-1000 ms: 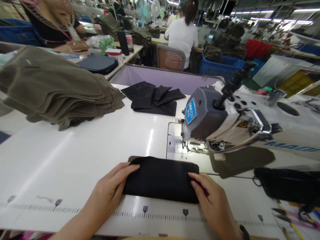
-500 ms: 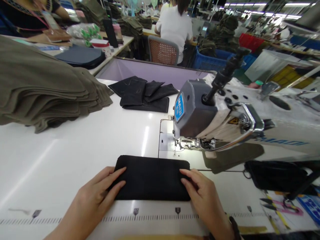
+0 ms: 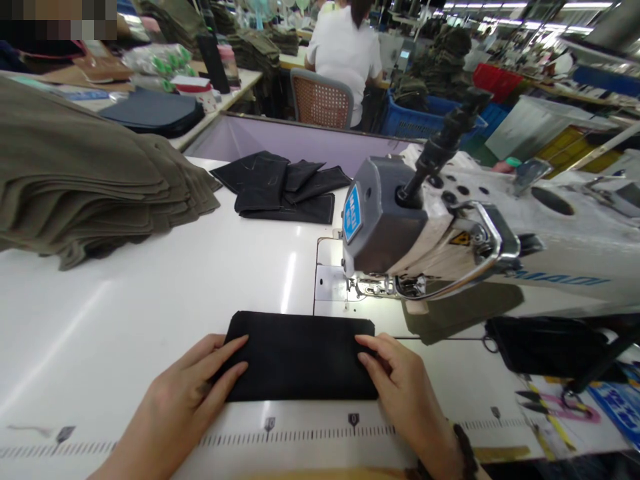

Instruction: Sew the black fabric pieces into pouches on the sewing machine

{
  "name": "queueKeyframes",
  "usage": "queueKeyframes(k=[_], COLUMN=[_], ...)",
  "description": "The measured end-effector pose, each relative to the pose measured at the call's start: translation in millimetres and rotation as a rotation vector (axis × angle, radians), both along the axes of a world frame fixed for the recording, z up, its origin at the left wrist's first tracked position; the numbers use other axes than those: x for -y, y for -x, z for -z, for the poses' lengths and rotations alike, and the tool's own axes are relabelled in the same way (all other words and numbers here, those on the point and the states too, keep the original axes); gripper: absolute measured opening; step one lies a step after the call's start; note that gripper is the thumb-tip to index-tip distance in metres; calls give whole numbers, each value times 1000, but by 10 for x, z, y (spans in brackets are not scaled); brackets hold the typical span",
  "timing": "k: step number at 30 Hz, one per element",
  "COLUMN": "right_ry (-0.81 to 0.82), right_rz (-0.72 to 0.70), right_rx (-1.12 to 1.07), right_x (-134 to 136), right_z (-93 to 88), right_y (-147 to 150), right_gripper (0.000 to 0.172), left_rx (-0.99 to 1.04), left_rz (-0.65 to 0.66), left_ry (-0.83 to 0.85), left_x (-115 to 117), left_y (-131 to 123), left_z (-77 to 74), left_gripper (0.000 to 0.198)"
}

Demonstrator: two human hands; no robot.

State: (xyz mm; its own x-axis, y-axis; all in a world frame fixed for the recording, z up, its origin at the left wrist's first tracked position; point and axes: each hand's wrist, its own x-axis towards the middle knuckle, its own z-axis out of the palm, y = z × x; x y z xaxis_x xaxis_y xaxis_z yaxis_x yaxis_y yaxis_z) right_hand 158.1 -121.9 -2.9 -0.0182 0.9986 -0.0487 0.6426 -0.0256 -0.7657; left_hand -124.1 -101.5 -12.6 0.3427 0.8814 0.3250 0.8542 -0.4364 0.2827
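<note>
A folded black fabric piece (image 3: 303, 359), roughly rectangular with its far corners cut, lies on the white sewing table in front of me. My left hand (image 3: 193, 383) grips its left edge, thumb and index finger on top and the other fingers hidden at the side. At the opposite edge, my right hand (image 3: 397, 380) pinches it the same way. Just beyond the fabric's far right corner is the sewing machine (image 3: 385, 220), its presser foot and needle plate (image 3: 331, 283) bare of the black fabric.
A tall stack of olive fabric pieces (image 3: 100, 180) stands at the left. Crumpled black pieces (image 3: 285, 190) lie behind. An olive piece (image 3: 460, 310) sits under the machine arm. Pink-handled snips (image 3: 560, 405) and a black pouch (image 3: 545, 347) are at right. A person in white (image 3: 343, 53) sits ahead.
Both hands keep their hold on the black fabric, which stays flat in place. The whole view has shifted slightly, with everything a little further left.
</note>
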Motion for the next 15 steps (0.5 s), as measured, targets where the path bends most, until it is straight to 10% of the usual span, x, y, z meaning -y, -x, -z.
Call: queueKeyframes(k=[15], right_ry=[-9], right_rz=[10], right_rx=[66], right_x=[-9], right_z=[4], right_y=[-8], right_gripper=[27], left_rx=[133], left_rz=[-21], left_ry=[130], left_x=[-9], left_y=[-31], left_z=[-48], left_gripper=[33])
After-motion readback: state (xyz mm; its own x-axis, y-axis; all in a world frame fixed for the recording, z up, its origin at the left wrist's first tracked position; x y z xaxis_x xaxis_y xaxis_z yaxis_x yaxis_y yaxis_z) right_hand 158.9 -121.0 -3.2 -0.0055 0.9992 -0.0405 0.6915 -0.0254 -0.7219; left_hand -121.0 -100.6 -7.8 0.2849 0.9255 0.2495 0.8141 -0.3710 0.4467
